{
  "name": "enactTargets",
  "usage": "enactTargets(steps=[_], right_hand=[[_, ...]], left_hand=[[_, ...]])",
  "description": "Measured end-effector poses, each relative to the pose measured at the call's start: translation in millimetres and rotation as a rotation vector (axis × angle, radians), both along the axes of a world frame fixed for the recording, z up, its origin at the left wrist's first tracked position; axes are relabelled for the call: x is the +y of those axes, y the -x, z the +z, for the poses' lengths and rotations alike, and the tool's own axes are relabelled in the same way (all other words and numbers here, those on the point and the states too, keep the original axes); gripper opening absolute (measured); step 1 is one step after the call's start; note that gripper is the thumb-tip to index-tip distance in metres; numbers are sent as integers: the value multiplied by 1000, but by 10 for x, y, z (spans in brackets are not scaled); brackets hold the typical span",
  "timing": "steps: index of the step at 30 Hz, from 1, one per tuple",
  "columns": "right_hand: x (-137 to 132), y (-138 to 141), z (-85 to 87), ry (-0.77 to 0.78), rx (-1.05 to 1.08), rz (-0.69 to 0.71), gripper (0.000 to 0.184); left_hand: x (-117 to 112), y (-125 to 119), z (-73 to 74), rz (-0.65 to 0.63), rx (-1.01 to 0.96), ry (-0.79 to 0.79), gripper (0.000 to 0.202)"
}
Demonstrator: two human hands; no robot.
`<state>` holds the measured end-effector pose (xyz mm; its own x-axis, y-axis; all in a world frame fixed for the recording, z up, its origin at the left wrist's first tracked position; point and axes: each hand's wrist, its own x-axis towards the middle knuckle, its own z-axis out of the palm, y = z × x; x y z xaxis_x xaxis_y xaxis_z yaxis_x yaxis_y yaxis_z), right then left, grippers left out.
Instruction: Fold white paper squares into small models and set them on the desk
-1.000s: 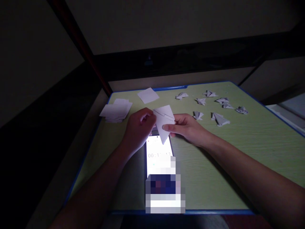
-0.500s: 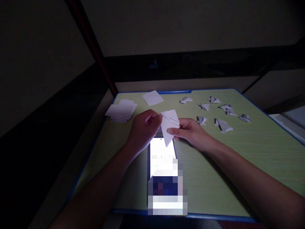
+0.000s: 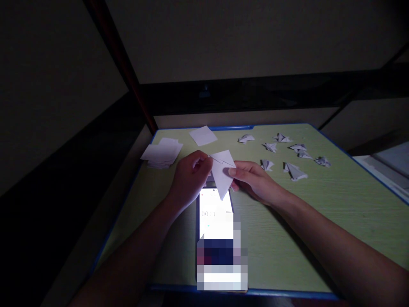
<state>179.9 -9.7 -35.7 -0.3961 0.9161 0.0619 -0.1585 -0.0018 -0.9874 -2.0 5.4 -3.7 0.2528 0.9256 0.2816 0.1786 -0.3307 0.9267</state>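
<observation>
A partly folded sheet of white paper (image 3: 222, 172) is held up between both hands, its pointed end hanging down over the top of a lit phone (image 3: 214, 221). My left hand (image 3: 191, 174) pinches the paper's upper left corner, fingers curled in. On the other side, my right hand (image 3: 252, 177) grips the right edge, thumb on the front face and fingers behind. A slanted fold line crosses the paper near its top. The phone lies on the table and shows timer digits; its lower part is blurred out.
On the green table (image 3: 319, 230) with a blue rim, a stack of white paper sheets (image 3: 162, 152) lies at the back left. Beside it is a single square sheet (image 3: 203, 135). Several small folded paper figures (image 3: 294, 171) are spread over the back right. A wall stands behind.
The view has shifted slightly. My right thumb has slid a little toward the paper's right edge; both hands keep their hold on the folded paper.
</observation>
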Motion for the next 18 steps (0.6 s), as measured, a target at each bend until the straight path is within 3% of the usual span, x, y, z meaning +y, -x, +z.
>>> enactTargets(steps=[10,18], right_hand=[[35,24,-16,76,168,-65,32],[46,33,-36,45,42,-129,29]], left_hand=[[-11,-5,9,1,-18,34,22],[10,-16,6,0,52,-1,21]])
